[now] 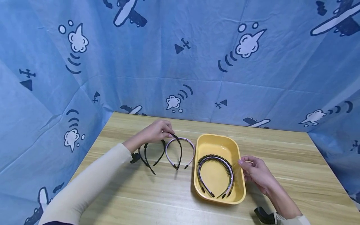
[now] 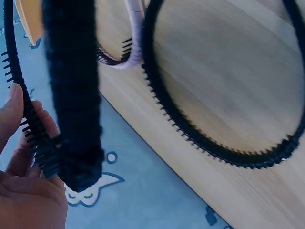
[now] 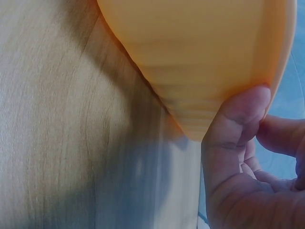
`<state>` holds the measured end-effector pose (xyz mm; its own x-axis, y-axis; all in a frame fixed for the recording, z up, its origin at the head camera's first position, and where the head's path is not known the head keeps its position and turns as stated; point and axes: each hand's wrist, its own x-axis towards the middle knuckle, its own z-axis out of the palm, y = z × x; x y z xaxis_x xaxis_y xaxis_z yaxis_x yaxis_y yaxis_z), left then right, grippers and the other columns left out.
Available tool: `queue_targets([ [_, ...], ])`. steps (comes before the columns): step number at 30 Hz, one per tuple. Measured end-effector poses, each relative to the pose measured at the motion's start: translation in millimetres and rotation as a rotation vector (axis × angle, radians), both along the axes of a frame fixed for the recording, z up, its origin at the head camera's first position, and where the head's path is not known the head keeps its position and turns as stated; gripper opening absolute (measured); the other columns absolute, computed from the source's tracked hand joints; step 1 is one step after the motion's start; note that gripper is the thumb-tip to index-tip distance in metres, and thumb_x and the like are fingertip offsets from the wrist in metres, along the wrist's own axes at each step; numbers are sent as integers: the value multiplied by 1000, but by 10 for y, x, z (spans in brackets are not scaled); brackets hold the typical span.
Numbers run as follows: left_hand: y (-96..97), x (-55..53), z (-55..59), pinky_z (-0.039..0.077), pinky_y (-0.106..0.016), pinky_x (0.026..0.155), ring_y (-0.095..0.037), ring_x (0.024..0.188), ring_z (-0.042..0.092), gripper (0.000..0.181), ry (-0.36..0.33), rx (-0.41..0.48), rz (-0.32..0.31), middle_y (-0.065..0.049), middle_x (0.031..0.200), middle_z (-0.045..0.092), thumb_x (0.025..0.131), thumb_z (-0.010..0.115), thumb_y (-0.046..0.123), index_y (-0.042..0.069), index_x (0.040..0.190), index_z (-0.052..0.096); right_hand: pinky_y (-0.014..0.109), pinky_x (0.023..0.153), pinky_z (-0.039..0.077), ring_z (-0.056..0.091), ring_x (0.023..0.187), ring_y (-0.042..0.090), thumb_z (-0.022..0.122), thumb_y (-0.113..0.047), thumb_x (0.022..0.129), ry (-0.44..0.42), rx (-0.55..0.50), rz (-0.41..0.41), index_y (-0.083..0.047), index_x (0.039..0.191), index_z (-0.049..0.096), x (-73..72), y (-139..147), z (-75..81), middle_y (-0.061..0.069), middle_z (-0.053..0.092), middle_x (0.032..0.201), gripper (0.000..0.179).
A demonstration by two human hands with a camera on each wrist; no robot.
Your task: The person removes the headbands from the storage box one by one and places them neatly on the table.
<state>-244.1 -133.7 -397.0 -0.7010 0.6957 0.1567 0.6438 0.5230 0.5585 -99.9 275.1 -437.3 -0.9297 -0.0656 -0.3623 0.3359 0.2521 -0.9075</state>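
Observation:
My left hand (image 1: 158,132) pinches a toothed black headband (image 1: 180,150) near the top of its curve, its ends pointing down. In the left wrist view, this black headband (image 2: 72,86) passes close in front of the camera. Behind it in the head view, a lilac headband (image 1: 193,149) lies on the table. Black headbands (image 1: 145,153) lie below the left wrist, partly covered by the hand. My right hand (image 1: 257,173) pinches the right rim of a yellow tray (image 1: 217,139) between thumb and fingers. Inside the tray, several black and lilac headbands (image 1: 199,175) lie nested together.
A wooden table (image 1: 152,200) carries everything. Blue cloth (image 1: 197,93) printed with planes and clouds hangs behind it and at both sides. Black straps with a dark device (image 1: 264,215) sit at the right wrist.

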Motion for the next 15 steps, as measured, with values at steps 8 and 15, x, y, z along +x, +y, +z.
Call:
queue_targets([
  [8,-193,-9,-10,54,-27,78,-18,89,68,14,-37,13,30,-8,97,75,93,77,4,-2,105,82,27,61,56,54,64,6,53,-17,110,3,-4,9,9,127,46,-6,-13,-8,-9,54,74,31],
  [15,-345,2,-26,57,-32,84,-20,91,69,14,-52,4,47,-9,97,76,92,78,2,-2,104,82,27,62,57,58,67,6,53,-17,110,-3,-2,7,9,128,46,-11,0,-15,-8,57,78,32],
])
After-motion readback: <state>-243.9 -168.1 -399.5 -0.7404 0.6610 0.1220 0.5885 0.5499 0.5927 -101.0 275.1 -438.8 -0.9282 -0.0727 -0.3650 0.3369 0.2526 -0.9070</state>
